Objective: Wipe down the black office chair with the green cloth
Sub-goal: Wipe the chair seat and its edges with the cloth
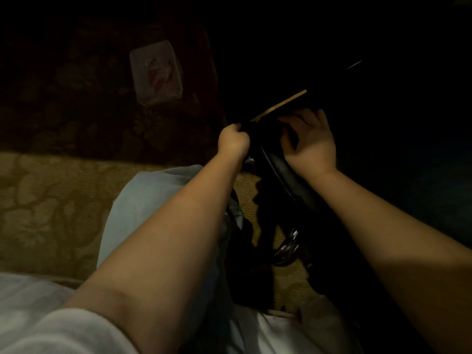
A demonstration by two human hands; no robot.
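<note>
The scene is very dim. The black office chair's padded part (282, 176), with a stitched seam, runs between my forearms, and a chrome piece (288, 247) shows below it. My left hand (233, 141) is a fist gripping dark material (258, 130) at the pad's far end. In this light I cannot tell whether that material is the green cloth. My right hand (310, 141) lies just right of it with bent fingers on the same dark mass and the thumb spread. What the fingertips hold is hidden in shadow.
A patterned carpet (51, 200) covers the floor, lit tan near me and dark red farther away. A clear flat packet (156, 72) lies on it at upper left. A thin tan strip (281, 103) slants just beyond my hands. My light trousers (153, 200) are below.
</note>
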